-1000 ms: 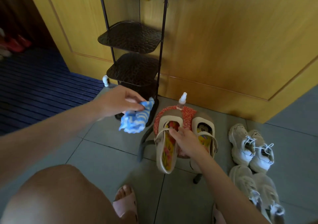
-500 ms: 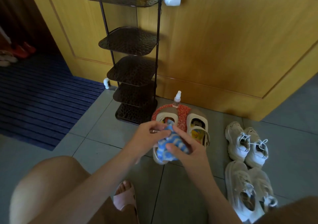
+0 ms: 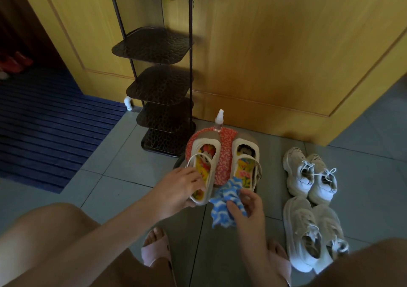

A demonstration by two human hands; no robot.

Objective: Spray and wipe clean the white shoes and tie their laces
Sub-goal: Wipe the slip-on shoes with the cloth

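Two cream strap shoes with cartoon insoles lie on a small red-cushioned stool (image 3: 224, 152). My left hand (image 3: 176, 189) grips the heel of the left strap shoe (image 3: 202, 161). My right hand (image 3: 246, 207) holds a crumpled blue-and-white cloth (image 3: 224, 207) just in front of the right strap shoe (image 3: 244, 163). A small spray bottle (image 3: 219, 120) stands upright at the stool's far edge. A pair of white laced sneakers (image 3: 310, 176) sits on the tiles to the right, with a second white pair (image 3: 312, 236) nearer me.
A dark metal tiered rack (image 3: 158, 88) stands against the yellow wooden door (image 3: 275, 55) just left of the stool. A blue ribbed mat (image 3: 44, 128) covers the floor at the left. My knees and pink slippers (image 3: 154, 251) fill the bottom of the view.
The cloth has passed from my left hand to my right hand. My left hand has come down onto the left strap shoe's heel, and my right hand has left that shoe.
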